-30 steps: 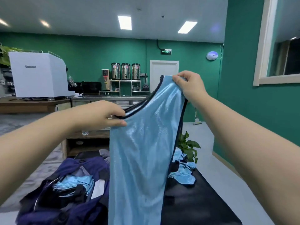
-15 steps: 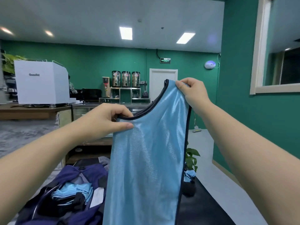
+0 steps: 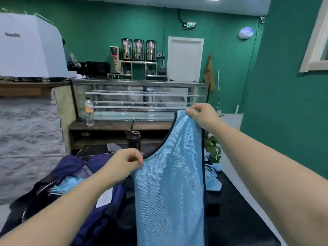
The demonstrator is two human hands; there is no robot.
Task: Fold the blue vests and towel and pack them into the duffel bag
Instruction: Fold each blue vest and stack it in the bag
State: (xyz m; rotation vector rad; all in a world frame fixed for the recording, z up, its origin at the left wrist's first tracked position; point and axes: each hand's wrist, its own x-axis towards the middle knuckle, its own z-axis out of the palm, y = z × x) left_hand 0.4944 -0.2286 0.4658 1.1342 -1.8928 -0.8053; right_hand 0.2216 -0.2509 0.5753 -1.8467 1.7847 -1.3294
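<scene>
A light blue vest (image 3: 170, 189) with dark trim hangs lengthwise in front of me, folded in half. My right hand (image 3: 204, 115) pinches its shoulder strap at the top. My left hand (image 3: 124, 163) pinches the neckline edge lower down on the left. Below my left arm lies the open navy duffel bag (image 3: 74, 173) on the black table (image 3: 236, 215), with folded blue cloth (image 3: 69, 183) inside it. More blue cloth (image 3: 212, 176) lies in a heap on the table behind the held vest, to the right.
A dark bottle (image 3: 133, 140) stands at the table's far end, a potted plant (image 3: 212, 148) beside it. Behind is a glass display counter (image 3: 140, 100) with a drink bottle (image 3: 89, 110) on its wooden shelf. A green wall runs along the right.
The view has tilted down and both hands have lowered with the vest. My left hand now sits well below my right, nearer the bag.
</scene>
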